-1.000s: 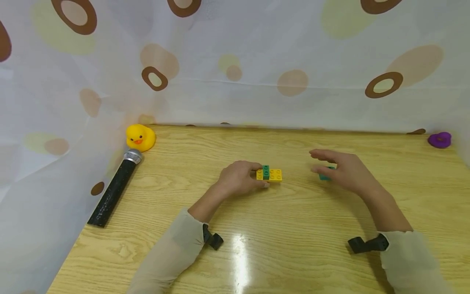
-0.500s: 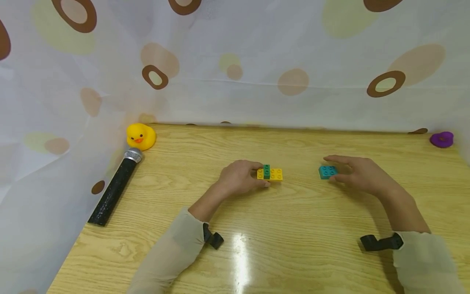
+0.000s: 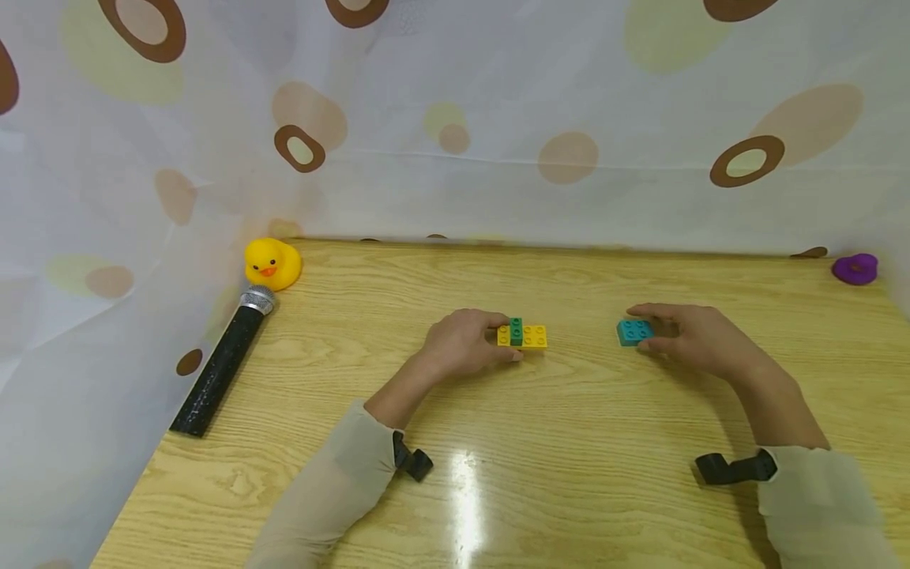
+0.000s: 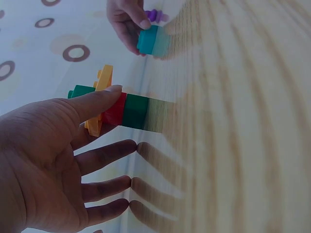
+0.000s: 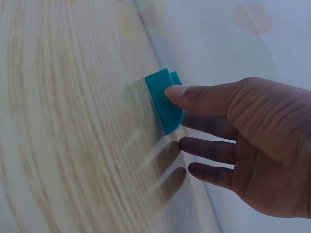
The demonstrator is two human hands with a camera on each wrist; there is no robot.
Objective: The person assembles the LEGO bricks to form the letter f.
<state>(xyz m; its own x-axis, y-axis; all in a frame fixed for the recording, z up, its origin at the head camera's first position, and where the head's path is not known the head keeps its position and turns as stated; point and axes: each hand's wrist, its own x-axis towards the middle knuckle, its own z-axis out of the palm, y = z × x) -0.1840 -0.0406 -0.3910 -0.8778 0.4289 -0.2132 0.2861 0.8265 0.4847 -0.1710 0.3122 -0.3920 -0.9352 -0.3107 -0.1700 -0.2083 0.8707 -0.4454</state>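
My left hand [image 3: 462,344] pinches a small stack of toy building bricks [image 3: 535,337] between thumb and index finger. In the left wrist view the stack shows a green brick [image 4: 136,111] at the table, a red brick [image 4: 114,110] on it, a wider yellow plate [image 4: 96,124] above, and a smaller green brick [image 4: 80,91] on top. The other fingers spread loosely, tips near the table. To the right, my right hand [image 3: 700,340] holds a teal toy brick [image 3: 631,333] at its right end. The right wrist view has the thumb on the brick's side [image 5: 165,104], the index finger partly hidden behind.
A yellow rubber duck [image 3: 273,267] sits at the back left corner, with a black microphone [image 3: 226,367] lying in front of it. A small purple toy [image 3: 856,269] is at the back right. A dotted white curtain [image 3: 498,197] borders the wooden table [image 3: 554,442].
Over the first half second my right hand moved right from over the teal brick to its right end, uncovering most of it. The left hand has kept its hold on the stack.
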